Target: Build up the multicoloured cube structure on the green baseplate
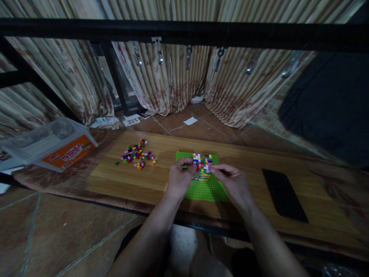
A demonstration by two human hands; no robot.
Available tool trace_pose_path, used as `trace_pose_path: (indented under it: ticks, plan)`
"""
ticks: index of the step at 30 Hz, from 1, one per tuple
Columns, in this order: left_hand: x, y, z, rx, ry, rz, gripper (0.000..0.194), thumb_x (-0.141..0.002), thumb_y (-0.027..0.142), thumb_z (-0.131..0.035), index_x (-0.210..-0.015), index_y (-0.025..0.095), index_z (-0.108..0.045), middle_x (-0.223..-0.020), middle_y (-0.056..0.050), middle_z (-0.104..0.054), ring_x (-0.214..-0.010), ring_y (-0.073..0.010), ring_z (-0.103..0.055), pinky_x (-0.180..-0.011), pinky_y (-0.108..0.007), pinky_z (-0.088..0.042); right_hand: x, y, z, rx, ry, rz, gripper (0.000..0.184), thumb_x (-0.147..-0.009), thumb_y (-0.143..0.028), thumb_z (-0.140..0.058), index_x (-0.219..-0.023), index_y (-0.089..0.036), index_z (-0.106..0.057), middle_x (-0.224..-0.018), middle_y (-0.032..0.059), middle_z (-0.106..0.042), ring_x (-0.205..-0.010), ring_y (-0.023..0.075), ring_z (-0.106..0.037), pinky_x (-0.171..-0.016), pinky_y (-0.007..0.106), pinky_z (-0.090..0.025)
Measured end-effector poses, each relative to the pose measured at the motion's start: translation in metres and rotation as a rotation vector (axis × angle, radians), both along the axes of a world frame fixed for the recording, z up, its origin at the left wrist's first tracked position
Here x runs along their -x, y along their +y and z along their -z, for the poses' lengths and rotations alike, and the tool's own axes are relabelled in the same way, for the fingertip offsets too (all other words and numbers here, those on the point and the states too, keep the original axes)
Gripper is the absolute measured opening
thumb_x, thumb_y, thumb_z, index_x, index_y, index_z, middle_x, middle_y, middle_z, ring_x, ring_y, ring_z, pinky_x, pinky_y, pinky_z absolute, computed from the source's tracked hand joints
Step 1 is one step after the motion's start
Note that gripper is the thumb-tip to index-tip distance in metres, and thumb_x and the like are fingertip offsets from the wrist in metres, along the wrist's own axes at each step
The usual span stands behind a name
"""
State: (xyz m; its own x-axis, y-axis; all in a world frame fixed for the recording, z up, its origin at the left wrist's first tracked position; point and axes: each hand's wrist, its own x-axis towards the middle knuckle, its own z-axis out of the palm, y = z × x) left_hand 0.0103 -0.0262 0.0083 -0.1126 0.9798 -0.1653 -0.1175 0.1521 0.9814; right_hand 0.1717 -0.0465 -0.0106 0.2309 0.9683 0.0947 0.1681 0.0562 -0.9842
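A multicoloured block of toy building bricks [203, 161] stands over the green studded baseplate [206, 192]. Its upper face is a patchwork of small studs, and thin coloured stripes show below it towards me. My left hand [181, 177] grips the block's left side with curled fingers and thumb. On the opposite side, the fingertips of my right hand [233, 184] pinch its right edge. Whether the block is fixed to the baseplate or lifted off it, I cannot tell. Loose small bricks [137, 153] lie in a scattered pile to the left of the baseplate.
The wooden board [161, 184] bears these things and a dark flat slab [284, 194] at right. A clear plastic box [52, 144] with an orange label stands at far left. Beyond are a dark rail [184, 32], striped curtains [173, 80] and papers [132, 120] on the floor.
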Motion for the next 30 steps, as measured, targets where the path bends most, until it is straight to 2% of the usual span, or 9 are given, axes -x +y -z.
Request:
trace_pose_path:
  ticks: [10, 14, 16, 19, 22, 25, 27, 30]
  plan:
    - [-0.003, -0.001, 0.004, -0.021, -0.007, -0.006, 0.016, -0.067, 0.019, -0.070, -0.083, 0.015, -0.070, -0.080, -0.004, -0.070, -0.067, -0.0117, -0.061, -0.066, -0.024, -0.050, 0.003, -0.001, -0.002, -0.010, 0.003, -0.002, 0.020, -0.067, -0.041, -0.077, -0.077, -0.024, -0.077, -0.083, 0.0040, -0.078, -0.081, 0.0214, -0.071, -0.082, 0.038, -0.053]
    - [0.003, -0.001, 0.008, -0.027, 0.058, 0.015, 0.018, -0.074, 0.025, -0.065, -0.088, 0.015, -0.071, -0.077, -0.004, -0.070, -0.063, -0.0114, -0.061, -0.062, -0.024, -0.050, 0.000, -0.005, -0.001, -0.013, -0.004, 0.033, 0.022, -0.067, -0.041, -0.077, -0.081, -0.024, -0.077, -0.084, 0.0034, -0.078, -0.081, 0.0222, -0.070, -0.079, 0.039, -0.054]
    - [0.016, 0.006, 0.010, -0.048, 0.202, -0.017, 0.020, -0.078, 0.024, -0.060, -0.092, 0.016, -0.072, -0.080, -0.004, -0.072, -0.062, -0.0119, -0.061, -0.062, -0.025, -0.050, -0.003, -0.007, -0.003, -0.001, -0.041, 0.092, 0.025, -0.068, -0.042, -0.076, -0.085, -0.024, -0.077, -0.087, 0.0035, -0.077, -0.082, 0.0218, -0.069, -0.077, 0.037, -0.053]
    - [0.055, 0.019, 0.008, -0.072, 0.619, -0.156, 0.022, -0.081, 0.021, -0.056, -0.096, 0.018, -0.072, -0.089, -0.005, -0.074, -0.073, -0.0139, -0.066, -0.069, -0.024, -0.050, -0.011, -0.008, -0.009, 0.012, -0.091, 0.199, 0.027, -0.069, -0.044, -0.075, -0.088, -0.025, -0.077, -0.089, 0.0036, -0.076, -0.081, 0.0221, -0.068, -0.073, 0.035, -0.052]
    - [0.106, 0.031, 0.005, -0.002, 0.797, -0.294, 0.024, -0.079, 0.019, -0.058, -0.097, 0.017, -0.073, -0.094, -0.011, -0.074, -0.089, -0.0222, -0.068, -0.080, -0.031, -0.048, -0.016, -0.009, -0.014, -0.007, -0.070, 0.235, 0.021, -0.070, -0.041, -0.075, -0.085, -0.027, -0.077, -0.090, 0.0054, -0.076, -0.087, 0.0266, -0.069, -0.072, 0.036, -0.053]
    - [0.147, 0.039, 0.009, 0.070, 0.951, -0.357, 0.028, -0.077, 0.017, -0.057, -0.100, 0.014, -0.073, -0.098, -0.018, -0.072, -0.095, -0.0306, -0.066, -0.081, -0.038, -0.047, -0.016, -0.010, -0.014, 0.001, -0.104, 0.241, 0.018, -0.070, -0.041, -0.075, -0.084, -0.029, -0.076, -0.091, 0.0055, -0.076, -0.092, 0.0306, -0.068, -0.076, 0.039, -0.053]
    - [0.160, 0.044, 0.016, 0.082, 1.031, -0.347, 0.032, -0.077, 0.017, -0.056, -0.105, 0.013, -0.072, -0.104, -0.020, -0.070, -0.097, -0.0315, -0.065, -0.082, -0.038, -0.046, -0.015, -0.011, -0.014, 0.023, -0.145, 0.233, 0.018, -0.070, -0.042, -0.075, -0.083, -0.029, -0.076, -0.091, 0.0056, -0.076, -0.094, 0.0316, -0.068, -0.081, 0.041, -0.052]
    - [0.159, 0.051, 0.026, 0.025, 1.135, -0.288, 0.035, -0.081, 0.022, -0.055, -0.113, 0.018, -0.070, -0.118, -0.017, -0.065, -0.105, -0.0284, -0.062, -0.088, -0.036, -0.044, -0.013, -0.011, -0.015, 0.037, -0.183, 0.226, 0.020, -0.070, -0.044, -0.074, -0.083, -0.028, -0.076, -0.091, 0.0059, -0.076, -0.094, 0.0316, -0.069, -0.087, 0.042, -0.051]
